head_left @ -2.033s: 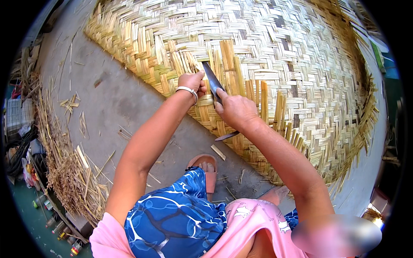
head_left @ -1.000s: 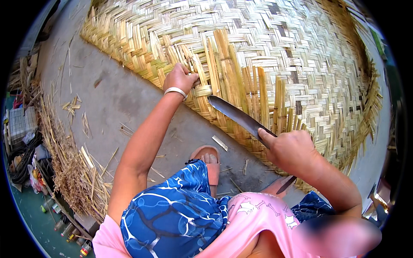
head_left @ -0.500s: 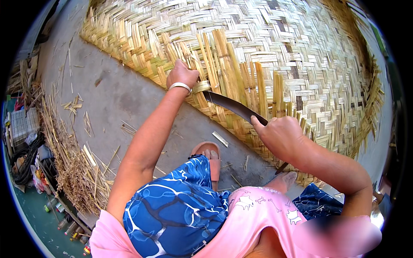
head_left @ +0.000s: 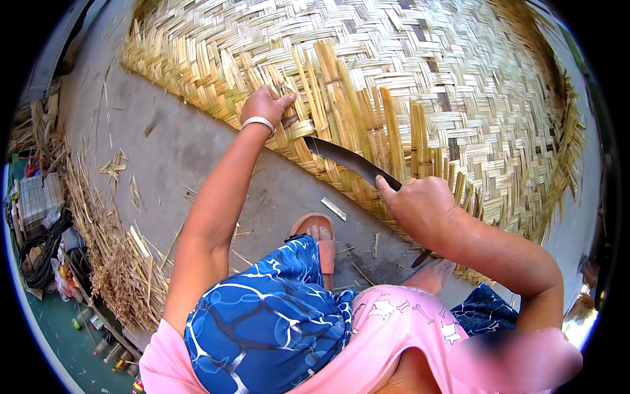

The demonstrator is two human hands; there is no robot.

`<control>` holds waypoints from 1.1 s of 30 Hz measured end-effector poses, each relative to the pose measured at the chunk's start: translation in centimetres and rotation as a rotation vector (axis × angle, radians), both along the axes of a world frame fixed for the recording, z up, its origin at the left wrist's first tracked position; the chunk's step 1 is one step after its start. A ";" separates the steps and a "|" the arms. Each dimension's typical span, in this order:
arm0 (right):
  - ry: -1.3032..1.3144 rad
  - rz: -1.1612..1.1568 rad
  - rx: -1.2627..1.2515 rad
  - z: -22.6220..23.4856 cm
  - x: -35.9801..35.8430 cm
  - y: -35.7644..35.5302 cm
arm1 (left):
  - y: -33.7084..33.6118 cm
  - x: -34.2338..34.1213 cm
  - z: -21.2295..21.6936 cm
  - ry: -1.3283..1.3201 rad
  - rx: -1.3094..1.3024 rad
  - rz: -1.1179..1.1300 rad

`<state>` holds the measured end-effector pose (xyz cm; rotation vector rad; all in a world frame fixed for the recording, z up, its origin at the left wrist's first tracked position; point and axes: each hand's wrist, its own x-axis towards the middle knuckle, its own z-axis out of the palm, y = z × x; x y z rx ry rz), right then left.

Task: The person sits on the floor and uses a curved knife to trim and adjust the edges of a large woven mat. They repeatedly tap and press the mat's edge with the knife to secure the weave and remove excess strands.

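Observation:
A large woven mat (head_left: 485,92) of pale split-cane strips lies before me, its near edge running diagonally. My right hand (head_left: 423,205) is wrapped round the handle of a long, dark curved knife (head_left: 351,159); the handle's end shows below the fist. The blade lies along the mat's border, its tip beside a folded strip loop (head_left: 301,128). Just left of that loop, my left hand (head_left: 264,108) is closed at a strip on the border, thumb pointing right; its fingertips are partly hidden. Several cut strip ends (head_left: 338,85) stick up beyond the blade.
Dry stalks (head_left: 115,262) are heaped on the grey floor (head_left: 177,144) at left. Beyond them lie a coiled black cable (head_left: 39,246) and small bottles (head_left: 111,354). My sandalled foot (head_left: 321,246) is close to the mat's near edge, with loose scraps about.
My left hand has shifted a little left and away, leaving a small gap from the folded loop. My right hand keeps the knife in nearly the same place along the border.

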<state>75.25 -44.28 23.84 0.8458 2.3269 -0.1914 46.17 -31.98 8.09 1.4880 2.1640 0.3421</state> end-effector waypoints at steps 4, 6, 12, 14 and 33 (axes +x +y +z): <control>-0.048 -0.019 0.012 2.5 -0.1 0.0 | 0.2 0.6 0.6 0.095 -0.090 -0.043; -0.027 -0.063 0.010 3.2 1.1 0.0 | -0.2 0.6 0.2 0.125 -0.066 -0.034; 0.092 -0.197 0.016 2.2 5.8 -1.0 | -4.4 0.3 0.0 -0.107 0.142 -0.112; 0.120 -0.306 -0.044 1.7 6.6 -0.9 | -7.3 1.4 -0.4 0.051 0.384 -0.344; 0.178 -0.364 -0.109 -1.2 7.3 -1.4 | -10.9 2.1 -2.9 0.482 0.469 -0.537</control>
